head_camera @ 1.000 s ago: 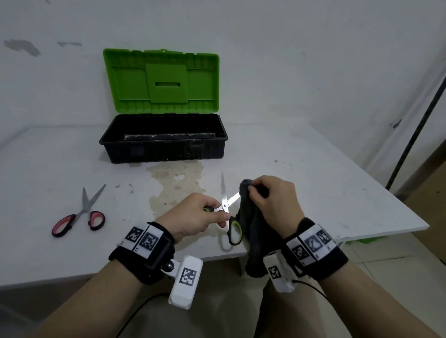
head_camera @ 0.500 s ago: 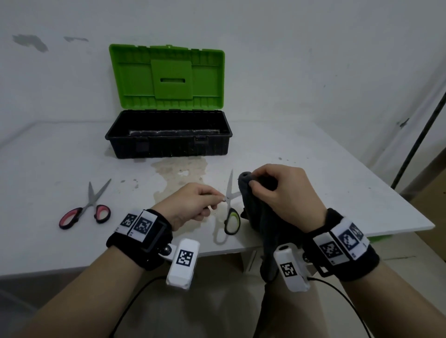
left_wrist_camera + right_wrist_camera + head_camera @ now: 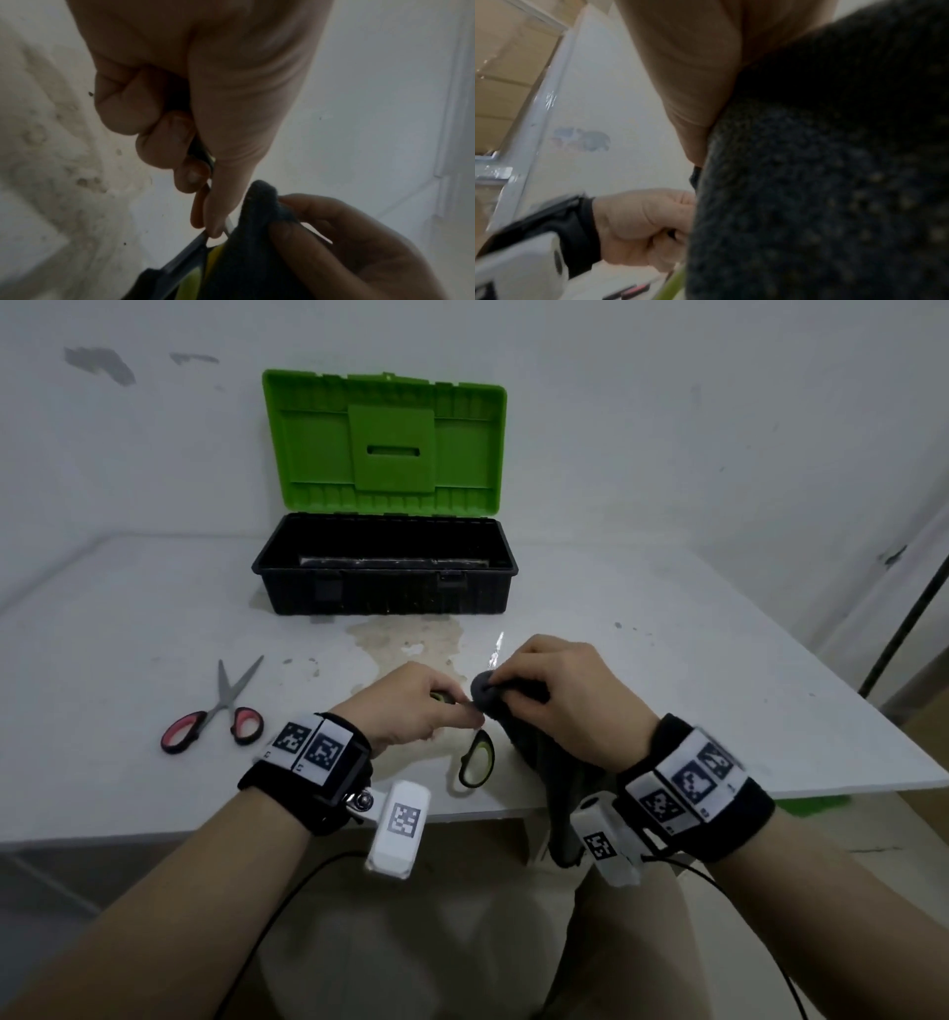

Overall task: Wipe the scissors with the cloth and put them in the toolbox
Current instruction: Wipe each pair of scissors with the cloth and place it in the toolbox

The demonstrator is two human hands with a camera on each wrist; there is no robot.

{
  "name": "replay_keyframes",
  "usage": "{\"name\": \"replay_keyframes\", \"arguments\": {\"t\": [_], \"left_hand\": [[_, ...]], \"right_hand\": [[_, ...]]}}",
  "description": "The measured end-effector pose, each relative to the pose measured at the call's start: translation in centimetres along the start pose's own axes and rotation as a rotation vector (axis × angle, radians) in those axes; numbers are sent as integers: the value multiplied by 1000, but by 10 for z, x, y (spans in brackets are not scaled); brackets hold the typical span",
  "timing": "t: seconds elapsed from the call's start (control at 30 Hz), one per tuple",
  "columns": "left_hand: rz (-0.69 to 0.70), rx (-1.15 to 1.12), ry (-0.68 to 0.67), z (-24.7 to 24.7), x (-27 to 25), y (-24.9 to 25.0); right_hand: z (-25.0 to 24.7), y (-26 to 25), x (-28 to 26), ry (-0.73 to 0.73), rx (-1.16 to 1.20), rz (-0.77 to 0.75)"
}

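At the near edge of a white table (image 3: 667, 660), the left hand (image 3: 411, 706) pinched green-handled scissors (image 3: 477, 760) while the right hand (image 3: 565, 701) gripped a dark cloth (image 3: 485, 695) bunched around a blade. The wiping looked under way, not finished. A red-handled pair (image 3: 215, 716) lay untouched to the left, and the open toolbox (image 3: 385, 588) waited at the far side, neither pair in it yet.

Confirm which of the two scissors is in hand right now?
The green-handled scissors: left hand grips them, right hand holds the cloth on the blade. The red-handled scissors lie untouched on the table.
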State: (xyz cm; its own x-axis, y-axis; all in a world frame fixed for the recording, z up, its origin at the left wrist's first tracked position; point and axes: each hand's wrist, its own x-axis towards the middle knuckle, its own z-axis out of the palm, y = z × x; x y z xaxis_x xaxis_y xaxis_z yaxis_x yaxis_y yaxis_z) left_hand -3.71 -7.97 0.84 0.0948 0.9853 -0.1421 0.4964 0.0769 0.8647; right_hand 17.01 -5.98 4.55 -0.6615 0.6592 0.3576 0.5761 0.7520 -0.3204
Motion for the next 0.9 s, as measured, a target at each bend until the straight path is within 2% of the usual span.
{"name": "replay_keyframes", "arguments": {"t": [0.13,0.33,0.47,0.6,0.73,0.83,0.9], "left_hand": [[92,31,-62,1,-1,-1],[166,123,-28,1,6,-7],[174,171,-6,2,9,-9],[157,97,-14,5,9,-8],[127,-2,-24,3,7,-6],[131,5,-54,3,7,-4],[164,30,-96,5,6,-4]], "right_hand": [[17,-5,-4,-77,-69,-13],[25,2,-4,-35,-70,48],[20,14,8,32,-79,150],[11,35,15,170,-69,306],[6,21,0,260,-56,212],[13,3,-9,150,-27,102],[20,-2,-8,63,-57,81]]}}
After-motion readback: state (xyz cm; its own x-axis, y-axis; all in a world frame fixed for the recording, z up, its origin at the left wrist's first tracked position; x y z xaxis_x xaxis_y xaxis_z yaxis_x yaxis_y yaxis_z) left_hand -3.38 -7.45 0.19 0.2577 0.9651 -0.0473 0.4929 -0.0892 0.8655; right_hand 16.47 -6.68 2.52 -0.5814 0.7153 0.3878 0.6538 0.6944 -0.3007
